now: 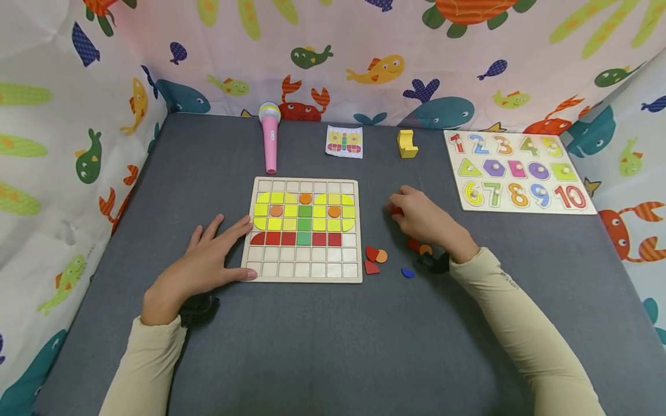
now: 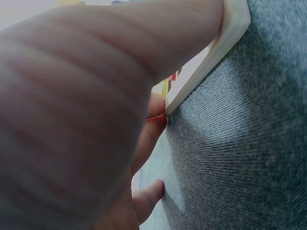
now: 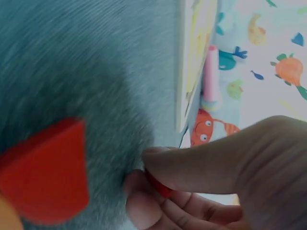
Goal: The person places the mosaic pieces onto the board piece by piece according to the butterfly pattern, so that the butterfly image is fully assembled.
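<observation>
A wooden grid board (image 1: 307,268) lies mid-table, part-filled with yellow, green, orange and red tiles. Fingers and thumb of my left hand (image 1: 200,271) rest along its left edge, spread and fairly straight. To the right of the board, my right hand (image 1: 421,216) is low over the table, pinching a small red tile (image 3: 160,186) between thumb and fingers; its full shape is hidden. Nearer me lie loose pieces: red tiles (image 1: 372,267), an orange disc (image 1: 381,256) and a blue piece (image 1: 408,273). Beside my right wrist sit another red tile (image 1: 414,244) and orange disc (image 1: 425,249).
Behind the board are a pink toy microphone (image 1: 270,138), a picture card (image 1: 344,142) with a coloured tile pattern, and a yellow block (image 1: 407,144). A number-and-shape puzzle board (image 1: 520,171) lies at the back right. A printed curtain (image 1: 343,63) borders the table.
</observation>
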`<state>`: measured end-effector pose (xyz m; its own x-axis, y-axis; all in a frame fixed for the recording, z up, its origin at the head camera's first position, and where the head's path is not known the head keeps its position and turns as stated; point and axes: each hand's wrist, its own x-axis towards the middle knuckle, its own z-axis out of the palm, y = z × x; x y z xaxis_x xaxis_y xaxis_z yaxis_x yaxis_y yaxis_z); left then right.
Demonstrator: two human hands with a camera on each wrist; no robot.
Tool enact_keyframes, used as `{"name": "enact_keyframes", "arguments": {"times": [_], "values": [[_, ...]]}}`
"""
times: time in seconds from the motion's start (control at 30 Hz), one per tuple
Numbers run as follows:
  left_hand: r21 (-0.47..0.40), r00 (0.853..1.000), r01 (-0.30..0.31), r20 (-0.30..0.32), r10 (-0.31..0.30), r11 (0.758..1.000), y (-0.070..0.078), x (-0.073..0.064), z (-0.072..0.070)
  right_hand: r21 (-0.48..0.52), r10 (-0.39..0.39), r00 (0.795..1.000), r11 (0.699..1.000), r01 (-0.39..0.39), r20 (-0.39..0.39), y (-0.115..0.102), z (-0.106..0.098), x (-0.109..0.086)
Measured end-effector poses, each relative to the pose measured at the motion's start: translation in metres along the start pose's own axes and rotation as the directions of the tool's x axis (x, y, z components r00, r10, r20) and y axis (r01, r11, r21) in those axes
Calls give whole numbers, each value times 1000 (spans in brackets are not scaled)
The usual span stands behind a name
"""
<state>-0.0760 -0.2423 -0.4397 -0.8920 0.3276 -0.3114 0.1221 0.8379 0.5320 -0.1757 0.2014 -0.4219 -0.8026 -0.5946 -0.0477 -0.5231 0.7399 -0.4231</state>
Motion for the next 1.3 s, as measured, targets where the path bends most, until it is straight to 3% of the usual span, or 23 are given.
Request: {"name": "enact_keyframes", "arguments": {"times": [0.37,0.67,0.87,1.03,1.3], "values": [[4,1000,-17,-12,17,1000,1,0,0,154,-45,987,986,69,-153,-13,-3,4],[1,1000,-18,-9,18,1000,2,-1,1,285,-64,993,954,90,-101,-31,-1,4],[1,1000,-15,-3,15,1000,1,-1,1,328,-8,995,944,40,-100,-46,3,4],[4,1000,-9,-3,9,1000,2,-1,1,399,23,998,917,2,-56,-54,10,4],[-5,1000,-8,1,8,1000,3,-1,-1,407,12,1000,913,-2,-21,-62,24,6]]}}
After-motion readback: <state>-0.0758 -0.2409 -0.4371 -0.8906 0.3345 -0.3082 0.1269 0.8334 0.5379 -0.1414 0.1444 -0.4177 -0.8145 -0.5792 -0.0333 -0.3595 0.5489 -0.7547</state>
